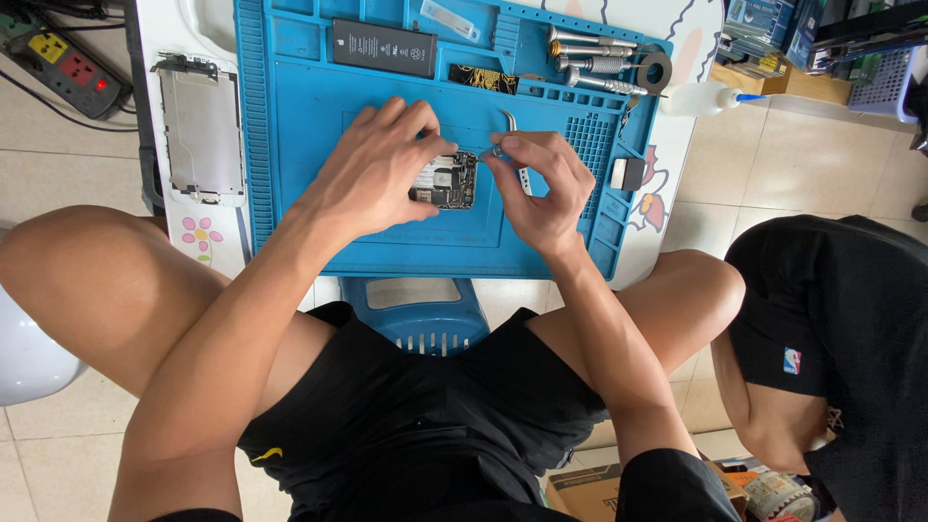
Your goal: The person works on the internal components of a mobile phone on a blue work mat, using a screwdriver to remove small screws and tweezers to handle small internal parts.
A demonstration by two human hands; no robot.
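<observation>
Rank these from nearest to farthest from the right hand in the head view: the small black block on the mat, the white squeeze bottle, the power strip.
Measured from the right hand:
1. Small black block, just to its right on the blue mat.
2. White squeeze bottle, farther right and up, off the mat's edge.
3. Power strip, far left on the floor.

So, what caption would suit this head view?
Left hand steadies an opened phone on a blue mat; right hand holds tweezers.

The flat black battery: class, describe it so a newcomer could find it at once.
Start at the big blue silicone work mat on the white table. Along its far edge, left of the row of silver screwdriver handles, lies the flat black rectangular battery. It is the only large dark slab there, beyond both hands.
</observation>
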